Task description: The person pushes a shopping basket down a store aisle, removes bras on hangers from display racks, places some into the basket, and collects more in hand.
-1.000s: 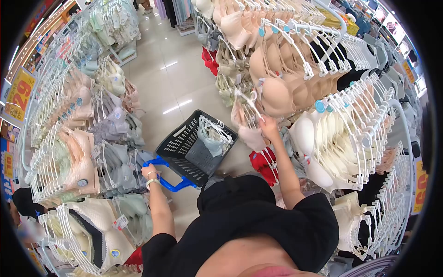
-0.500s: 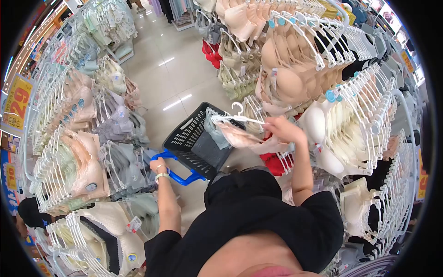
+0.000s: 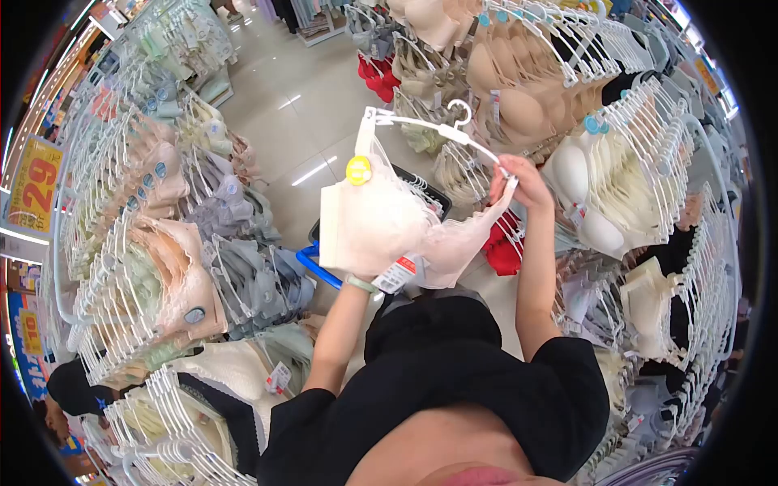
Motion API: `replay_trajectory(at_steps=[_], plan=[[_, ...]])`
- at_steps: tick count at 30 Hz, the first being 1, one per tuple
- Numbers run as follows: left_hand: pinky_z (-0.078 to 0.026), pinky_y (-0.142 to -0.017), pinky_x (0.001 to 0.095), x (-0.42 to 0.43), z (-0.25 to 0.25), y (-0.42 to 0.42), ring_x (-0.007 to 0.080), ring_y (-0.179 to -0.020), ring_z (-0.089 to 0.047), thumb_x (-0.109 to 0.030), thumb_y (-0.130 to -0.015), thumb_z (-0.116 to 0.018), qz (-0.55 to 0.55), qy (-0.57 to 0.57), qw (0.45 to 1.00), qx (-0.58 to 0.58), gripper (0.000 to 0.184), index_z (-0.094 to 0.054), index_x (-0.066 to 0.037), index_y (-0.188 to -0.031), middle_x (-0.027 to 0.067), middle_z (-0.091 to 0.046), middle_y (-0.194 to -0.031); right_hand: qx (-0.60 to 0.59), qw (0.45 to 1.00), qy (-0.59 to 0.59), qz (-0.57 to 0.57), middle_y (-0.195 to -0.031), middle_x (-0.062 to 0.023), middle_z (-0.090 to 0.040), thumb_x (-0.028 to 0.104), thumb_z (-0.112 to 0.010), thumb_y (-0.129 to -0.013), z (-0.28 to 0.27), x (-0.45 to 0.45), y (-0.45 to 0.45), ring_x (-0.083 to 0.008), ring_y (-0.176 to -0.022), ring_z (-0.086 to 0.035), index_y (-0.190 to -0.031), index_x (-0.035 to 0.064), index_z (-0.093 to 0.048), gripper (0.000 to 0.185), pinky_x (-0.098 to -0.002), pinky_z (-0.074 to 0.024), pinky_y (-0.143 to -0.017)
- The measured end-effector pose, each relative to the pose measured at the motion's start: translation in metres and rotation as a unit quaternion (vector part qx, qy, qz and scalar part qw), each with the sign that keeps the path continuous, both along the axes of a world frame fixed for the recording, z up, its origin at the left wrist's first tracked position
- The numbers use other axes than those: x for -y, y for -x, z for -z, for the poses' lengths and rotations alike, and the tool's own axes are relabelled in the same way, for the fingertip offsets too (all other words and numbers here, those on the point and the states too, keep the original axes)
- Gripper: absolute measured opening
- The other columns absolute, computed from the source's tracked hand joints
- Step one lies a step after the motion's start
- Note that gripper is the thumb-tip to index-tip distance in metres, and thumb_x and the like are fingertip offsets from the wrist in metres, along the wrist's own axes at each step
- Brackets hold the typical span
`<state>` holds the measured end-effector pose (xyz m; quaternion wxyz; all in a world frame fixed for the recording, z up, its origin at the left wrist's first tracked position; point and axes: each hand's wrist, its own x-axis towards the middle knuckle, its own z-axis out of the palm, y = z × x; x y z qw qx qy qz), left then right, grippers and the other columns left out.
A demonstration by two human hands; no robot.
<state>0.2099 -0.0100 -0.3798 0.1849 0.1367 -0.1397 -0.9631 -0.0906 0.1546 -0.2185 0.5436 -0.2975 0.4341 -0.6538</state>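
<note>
My right hand (image 3: pixel 527 183) is closed on the right end of a white plastic hanger (image 3: pixel 454 132). From it hangs a pale pink bra (image 3: pixel 381 227), spread out in front of me. A round yellow sticker (image 3: pixel 358 170) is on its left strap, and a white and red price tag (image 3: pixel 397 274) hangs at its lower edge. My left forearm (image 3: pixel 339 332) reaches up behind the bra, which hides the left hand's fingers. Partly covered behind the bra is a dark shopping basket (image 3: pixel 436 199) with a blue handle (image 3: pixel 318 267).
Dense racks of bras on white hangers line both sides, with beige bras (image 3: pixel 531 113) and white bras (image 3: pixel 579 190) at the right. Red garments (image 3: pixel 504 243) hang low beside my right arm. A yellow price sign (image 3: pixel 36 185) stands at the far left. Tiled floor (image 3: pixel 284 138) runs between the racks.
The bra on its hanger has turned and moved left, so its front now faces me. My left hand, formerly on the basket's blue handle, has moved right and is hidden behind the bra.
</note>
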Motion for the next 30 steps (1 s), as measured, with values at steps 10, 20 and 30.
replay_trajectory(at_steps=[10, 20, 30], plan=[[-0.028, -0.104, 0.042, -0.06, -0.027, -0.011, 0.0305, -0.122, -0.038, -0.043, -0.091, -0.033, 0.019, -0.072, 0.996, -0.058, 0.057, -0.03, -0.004, -0.133, 0.014, -0.04, -0.132, 0.097, 0.986, -0.098, 0.09, -0.066, -0.0161, -0.061, 0.019, -0.046, -0.088, 0.101, -0.04, -0.022, -0.0252, -0.056, -0.061, -0.08, -0.0011, -0.053, 0.023, -0.0345, -0.0506, -0.055], [-0.041, -0.09, 0.0467, -0.002, 0.015, 0.02, 0.0276, -0.11, -0.049, -0.04, -0.088, -0.045, -0.076, -0.088, 0.98, 0.159, 0.046, -0.044, -0.009, -0.122, 0.0101, -0.051, -0.121, -0.072, 0.977, -0.201, 0.006, -0.076, -0.0077, -0.062, 0.021, -0.043, -0.09, 0.231, 0.045, 0.0, -0.0151, -0.064, -0.06, -0.088, 0.0043, -0.054, 0.021, -0.0265, -0.0486, -0.05], [-0.05, -0.05, 0.0333, 0.003, 0.221, 0.017, 0.0173, -0.062, -0.061, -0.009, -0.081, -0.057, -0.049, 0.124, 0.75, 0.648, 0.012, -0.058, 0.001, -0.087, 0.0085, -0.062, -0.076, -0.303, 0.901, -0.301, -0.072, -0.065, -0.0077, -0.058, 0.023, -0.048, -0.089, 0.405, 0.081, 0.0, -0.0173, -0.051, -0.059, -0.08, 0.003, -0.053, 0.023, -0.0308, -0.0457, -0.04]])
